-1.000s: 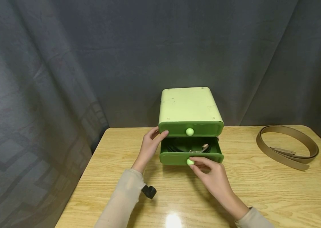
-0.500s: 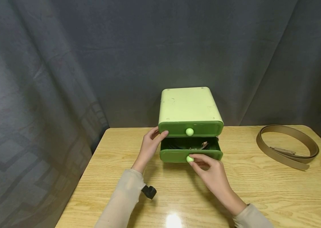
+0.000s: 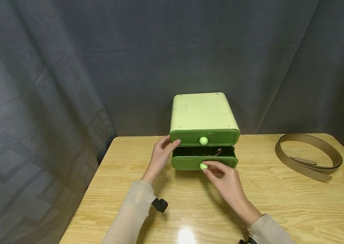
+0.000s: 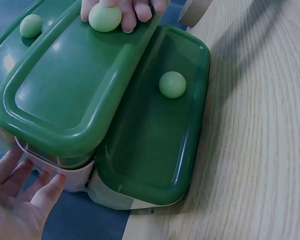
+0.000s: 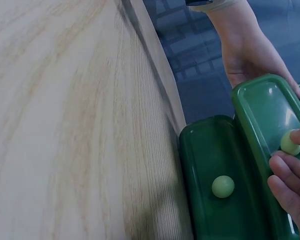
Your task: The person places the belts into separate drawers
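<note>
A small drawer cabinet [image 3: 202, 110] with a pale green body and dark green fronts stands on the table. Its middle drawer [image 3: 185, 164] is partly pulled out; inside lies a dark strap with a metal buckle [image 3: 219, 151], mostly in shadow. My right hand [image 3: 226, 178] pinches this drawer's round light green knob [image 3: 203, 166] between thumb and fingers. With the thumb on the top drawer's front and the fingers along the side, my left hand [image 3: 159, 154] holds the cabinet's left edge. Below, the bottom drawer [image 4: 145, 130] is closed, as the left wrist view reveals.
A tan belt [image 3: 306, 171] lies loosely coiled on the wooden table [image 3: 287, 206], right of the cabinet. Grey curtains [image 3: 147, 67] hang behind and along the left side of the table.
The middle drawer has slid farther into the cabinet, my right hand moving inward with its knob. Less of the strap inside shows. My left hand has stayed at the cabinet's edge.
</note>
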A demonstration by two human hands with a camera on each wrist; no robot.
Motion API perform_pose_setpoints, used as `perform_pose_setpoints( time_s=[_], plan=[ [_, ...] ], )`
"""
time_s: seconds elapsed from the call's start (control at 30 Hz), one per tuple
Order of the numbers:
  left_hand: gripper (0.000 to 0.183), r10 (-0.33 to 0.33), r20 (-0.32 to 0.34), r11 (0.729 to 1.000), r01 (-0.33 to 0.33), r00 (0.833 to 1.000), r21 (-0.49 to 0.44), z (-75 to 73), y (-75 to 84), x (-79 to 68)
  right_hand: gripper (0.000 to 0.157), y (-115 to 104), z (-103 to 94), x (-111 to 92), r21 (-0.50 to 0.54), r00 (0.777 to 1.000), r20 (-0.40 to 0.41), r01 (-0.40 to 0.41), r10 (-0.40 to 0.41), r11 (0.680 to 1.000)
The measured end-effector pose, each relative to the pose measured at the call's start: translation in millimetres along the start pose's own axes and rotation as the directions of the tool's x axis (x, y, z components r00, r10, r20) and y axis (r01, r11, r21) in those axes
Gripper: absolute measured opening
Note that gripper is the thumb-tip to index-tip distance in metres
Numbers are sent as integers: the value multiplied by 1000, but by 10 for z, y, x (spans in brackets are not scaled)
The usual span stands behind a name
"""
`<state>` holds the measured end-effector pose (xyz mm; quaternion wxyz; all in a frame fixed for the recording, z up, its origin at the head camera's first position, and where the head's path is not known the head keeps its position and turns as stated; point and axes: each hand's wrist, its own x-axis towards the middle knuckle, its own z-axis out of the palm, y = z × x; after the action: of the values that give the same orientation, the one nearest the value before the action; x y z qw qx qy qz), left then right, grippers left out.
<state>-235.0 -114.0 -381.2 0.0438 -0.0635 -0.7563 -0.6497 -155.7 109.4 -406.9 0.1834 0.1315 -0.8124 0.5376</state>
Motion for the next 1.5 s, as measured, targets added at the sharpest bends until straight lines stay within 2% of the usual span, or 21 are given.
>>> perform_pose_setpoints(
  time_s=[0.23, 0.43, 0.67, 0.73, 0.87, 1.2, 1.5],
  plan=[
    [58, -14, 1, 1000, 14, 1000, -5, -4, -1, 4, 24, 26, 19, 31, -16, 1000, -9, -6, 6, 1000],
    [58, -36, 26, 999, 37, 999, -5, -5, 34, -2, 24, 52, 33, 55, -11, 1000, -14, -12, 12, 1000],
    [54, -33, 39, 999, 32, 999, 12, 2, 328, -153, 24, 73, 41, 81, -5, 1000, -15, -19, 19, 1000],
    [54, -30, 37, 1000, 30, 999, 7, 5, 370, -182, 23, 73, 42, 86, -15, 1000, -14, -15, 15, 1000],
    [54, -30, 34, 1000, 30, 999, -2, 6, 388, -194, 23, 73, 50, 103, -36, 1000, -15, -7, 6, 999],
    [58, -58, 32, 998, 58, 998, 2, -2, 389, -197, 21, 98, 86, 144, -14, 999, -32, 8, -8, 1000],
    [57, -44, 26, 999, 44, 999, -3, 3, 380, -190, 21, 109, 88, 170, -28, 999, -40, 2, -3, 1000]
  ],
)
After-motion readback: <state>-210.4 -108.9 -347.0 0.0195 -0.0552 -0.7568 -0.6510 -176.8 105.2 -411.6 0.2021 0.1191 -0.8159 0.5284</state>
